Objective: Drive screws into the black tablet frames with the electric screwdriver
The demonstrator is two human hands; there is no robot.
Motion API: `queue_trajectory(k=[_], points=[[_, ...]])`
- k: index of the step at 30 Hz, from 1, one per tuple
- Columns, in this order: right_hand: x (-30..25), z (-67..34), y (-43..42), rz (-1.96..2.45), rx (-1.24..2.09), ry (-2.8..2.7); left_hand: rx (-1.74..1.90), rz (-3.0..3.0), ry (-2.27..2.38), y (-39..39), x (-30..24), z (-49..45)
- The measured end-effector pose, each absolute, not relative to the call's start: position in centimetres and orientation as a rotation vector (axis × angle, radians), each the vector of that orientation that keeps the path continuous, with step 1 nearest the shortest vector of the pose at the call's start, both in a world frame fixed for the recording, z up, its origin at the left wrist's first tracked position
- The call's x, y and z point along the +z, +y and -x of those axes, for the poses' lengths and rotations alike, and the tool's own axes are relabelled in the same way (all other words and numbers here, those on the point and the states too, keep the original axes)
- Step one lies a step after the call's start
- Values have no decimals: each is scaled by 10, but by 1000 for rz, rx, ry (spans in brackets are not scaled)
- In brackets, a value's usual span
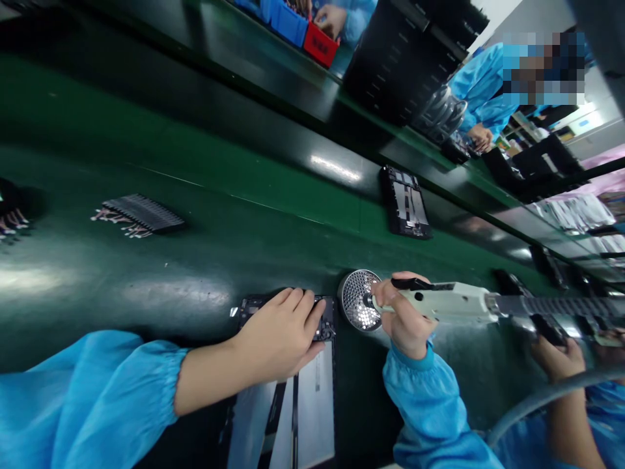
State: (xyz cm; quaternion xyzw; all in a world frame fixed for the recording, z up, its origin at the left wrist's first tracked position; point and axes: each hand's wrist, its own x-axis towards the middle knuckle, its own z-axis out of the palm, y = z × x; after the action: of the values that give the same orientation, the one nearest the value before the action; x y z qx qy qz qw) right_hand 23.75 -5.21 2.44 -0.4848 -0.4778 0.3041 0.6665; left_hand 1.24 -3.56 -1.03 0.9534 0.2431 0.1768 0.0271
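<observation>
My left hand (278, 335) lies over the top end of an opened tablet (315, 404), its fingers bent over the dark board and holding it. Large pale battery cells and dark strips show in the tablet's lower part. My right hand (407, 319) is closed round a pale electric screwdriver (452, 303) with a black lever, held nearly level. Its tip points left into a round metal dish (359, 301) with a dimpled surface, right beside the tablet's upper corner. Whether a screw sits on the tip is too small to tell.
Another opened device (407, 203) lies farther back. A stack of dark strips with wires (144, 213) is at left. Blue bins and a red bin (321, 45) stand on the shelf by black trays (405, 58). A co-worker's hand (559, 358) and a grey hose (541, 397) are at right.
</observation>
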Motion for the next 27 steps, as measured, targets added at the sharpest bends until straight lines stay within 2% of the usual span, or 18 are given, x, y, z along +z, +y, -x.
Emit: queue_trajectory(k=[13,20,27], points=[[26,-238,-53,1099,685,-1125,528,-2926,750,-36,-10,-12],[71,-228,-61,1055,535,-1237,523,-2898,743,-35,-10,-13],[77,-185,-75,1054,843,-1280,467,-2849,732,-34,-7,-13]])
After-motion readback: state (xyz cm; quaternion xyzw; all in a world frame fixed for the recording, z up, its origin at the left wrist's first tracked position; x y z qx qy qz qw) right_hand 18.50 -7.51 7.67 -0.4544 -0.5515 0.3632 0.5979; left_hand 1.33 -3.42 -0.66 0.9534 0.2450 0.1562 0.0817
